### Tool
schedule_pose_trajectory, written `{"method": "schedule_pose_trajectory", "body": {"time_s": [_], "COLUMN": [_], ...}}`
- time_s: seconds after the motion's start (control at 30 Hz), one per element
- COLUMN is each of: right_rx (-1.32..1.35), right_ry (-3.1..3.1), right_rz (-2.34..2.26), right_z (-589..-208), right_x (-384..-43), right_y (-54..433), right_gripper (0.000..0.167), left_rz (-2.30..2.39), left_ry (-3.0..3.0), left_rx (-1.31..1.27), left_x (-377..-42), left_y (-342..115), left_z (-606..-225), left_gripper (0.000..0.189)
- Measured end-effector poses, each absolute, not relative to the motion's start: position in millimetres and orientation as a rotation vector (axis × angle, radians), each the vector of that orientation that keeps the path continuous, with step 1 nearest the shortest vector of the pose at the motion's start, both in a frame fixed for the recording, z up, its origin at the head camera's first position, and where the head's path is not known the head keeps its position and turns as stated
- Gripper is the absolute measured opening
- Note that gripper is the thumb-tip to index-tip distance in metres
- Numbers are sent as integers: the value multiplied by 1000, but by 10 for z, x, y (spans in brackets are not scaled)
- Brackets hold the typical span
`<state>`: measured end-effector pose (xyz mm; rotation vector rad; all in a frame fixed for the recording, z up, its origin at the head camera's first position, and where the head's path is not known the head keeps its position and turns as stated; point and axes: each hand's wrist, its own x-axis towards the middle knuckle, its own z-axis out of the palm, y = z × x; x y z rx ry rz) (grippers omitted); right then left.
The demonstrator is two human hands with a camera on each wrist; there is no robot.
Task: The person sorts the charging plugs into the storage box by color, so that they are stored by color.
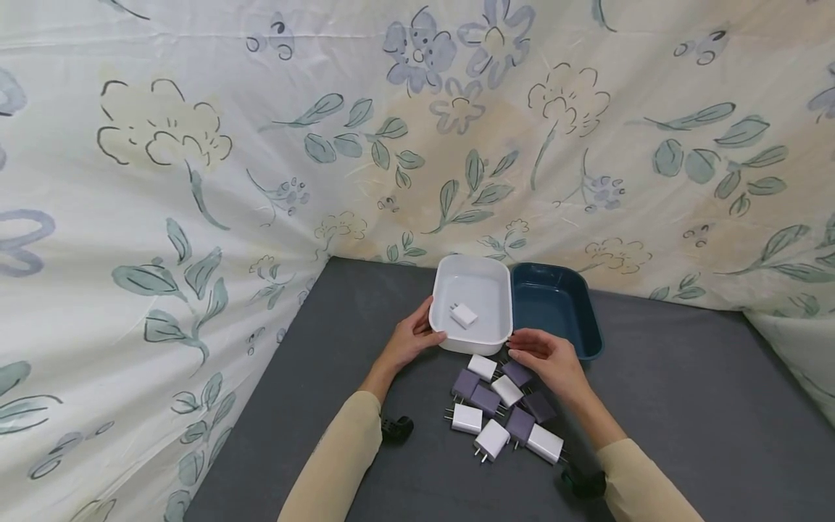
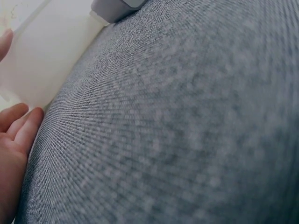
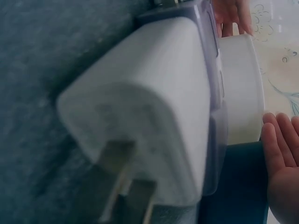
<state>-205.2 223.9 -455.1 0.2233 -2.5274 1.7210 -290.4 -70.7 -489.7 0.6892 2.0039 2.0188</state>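
My left hand (image 1: 406, 341) grips the near-left corner of a white plastic bin (image 1: 474, 344), thumb at the front and fingers along the side. One white charger plug (image 1: 464, 315) lies inside that bin. My right hand (image 1: 546, 359) is at the bin's near-right corner, its fingers (image 3: 280, 135) extended against the wall, holding nothing. Below and between the hands lie several loose chargers, white ones such as this plug (image 1: 491, 440) and purple ones such as this plug (image 1: 520, 425). A white plug (image 3: 140, 116) looms close in the right wrist view.
A dark blue bin (image 1: 554, 297) stands against the white bin's right side; it looks bare inside. Both sit near the back edge of a dark grey cloth surface (image 1: 685, 384). A floral curtain (image 1: 496, 145) hangs behind and to the left.
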Motion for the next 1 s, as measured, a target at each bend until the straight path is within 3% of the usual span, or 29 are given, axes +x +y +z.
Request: {"method": "schedule_pose_trajectory", "body": {"time_s": [1.0], "right_rx": [226], "right_ry": [-2602], "right_rz": [1771], "right_z": [-4792], "right_x": [-1824], "right_y": [2485], "right_gripper": [50], "left_rz": [1982], "left_ry": [2027], "left_rx": [721], "left_x": [-2890], "left_y": [-730], "left_z": [-4901], "left_gripper": [86]}}
